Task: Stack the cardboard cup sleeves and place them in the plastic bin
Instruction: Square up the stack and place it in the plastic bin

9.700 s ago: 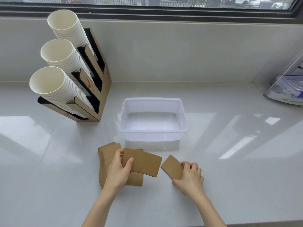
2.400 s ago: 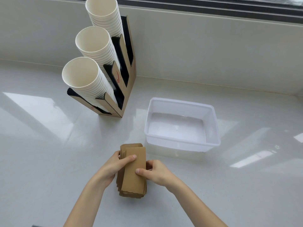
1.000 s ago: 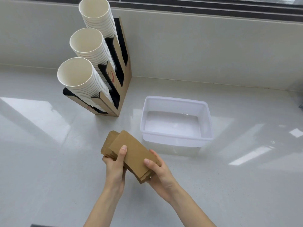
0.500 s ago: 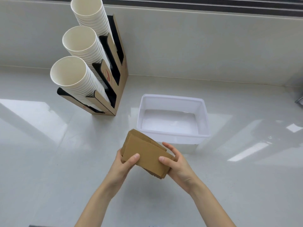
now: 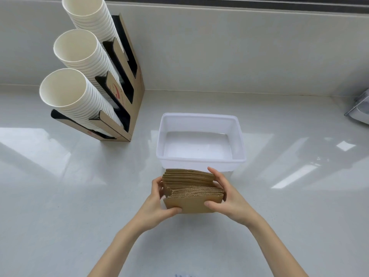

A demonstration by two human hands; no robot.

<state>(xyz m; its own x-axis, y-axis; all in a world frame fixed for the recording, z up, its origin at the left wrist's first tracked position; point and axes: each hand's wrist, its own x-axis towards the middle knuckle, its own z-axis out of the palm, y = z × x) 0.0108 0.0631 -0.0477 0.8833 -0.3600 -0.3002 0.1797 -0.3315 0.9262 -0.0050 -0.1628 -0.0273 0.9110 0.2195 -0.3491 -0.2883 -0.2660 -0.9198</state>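
Observation:
A stack of brown cardboard cup sleeves [image 5: 192, 189] stands on edge between my two hands, just in front of the plastic bin. My left hand [image 5: 157, 204] grips the stack's left end, thumb on the near face. My right hand [image 5: 227, 198] grips the right end, fingers over the top edges. The sleeves are slightly fanned and uneven. The translucent white plastic bin [image 5: 237, 136] sits behind the stack on the counter, with nothing inside it.
A cardboard cup dispenser [image 5: 127, 92] at the back left holds three slanted columns of white paper cups [image 5: 65, 90]. A clear plastic object [image 5: 359, 110] pokes in at the right edge. The glossy white counter [image 5: 79, 196] meets a wall behind.
Both hands turned the stack from lying tilted to standing on its long edge, and brought it closer to the bin's front wall. The camera view shifted slightly.

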